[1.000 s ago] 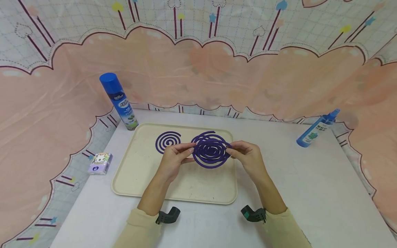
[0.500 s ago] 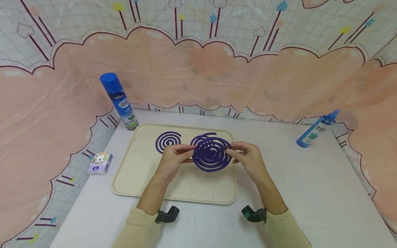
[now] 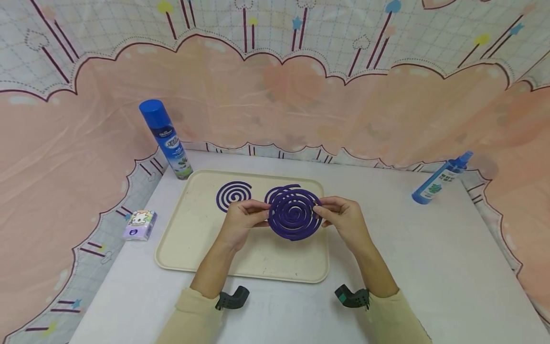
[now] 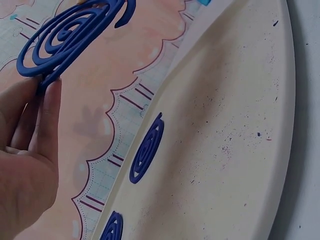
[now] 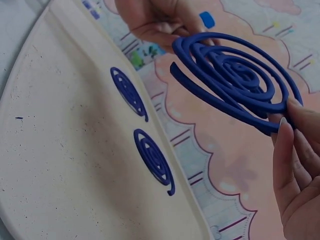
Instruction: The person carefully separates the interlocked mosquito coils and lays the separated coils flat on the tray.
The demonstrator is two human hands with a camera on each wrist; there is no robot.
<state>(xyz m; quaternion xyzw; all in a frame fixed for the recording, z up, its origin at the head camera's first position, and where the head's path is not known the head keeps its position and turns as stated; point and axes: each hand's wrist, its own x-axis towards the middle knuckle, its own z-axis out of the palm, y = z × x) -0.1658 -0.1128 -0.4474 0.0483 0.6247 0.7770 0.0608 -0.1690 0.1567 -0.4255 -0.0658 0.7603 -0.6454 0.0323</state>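
Both hands hold a dark purple-blue mosquito coil (image 3: 294,216) above the right half of a cream tray (image 3: 193,229). It looks like two spirals nested together, face tilted toward the head camera. My left hand (image 3: 240,223) pinches its left rim between thumb and fingers. At the opposite rim, my right hand (image 3: 345,219) pinches it the same way; the right wrist view shows a loose outer end of the coil (image 5: 232,75) on the near side. A single coil (image 3: 233,197) lies flat at the tray's back. Another coil (image 3: 275,192) lies to its right, partly hidden behind the held one.
A blue spray can (image 3: 167,138) stands behind the tray's back left corner. Left of the tray sits a small purple-and-white packet (image 3: 140,225). A blue spray bottle (image 3: 441,179) stands at the back right. Dark crumbs dot the tray, and a patterned cloth (image 3: 275,105) hangs behind the table.
The held coil has tilted to face the head camera more fully and dropped slightly, showing more of the coil behind it. Both hands keep their pinch and have barely moved.
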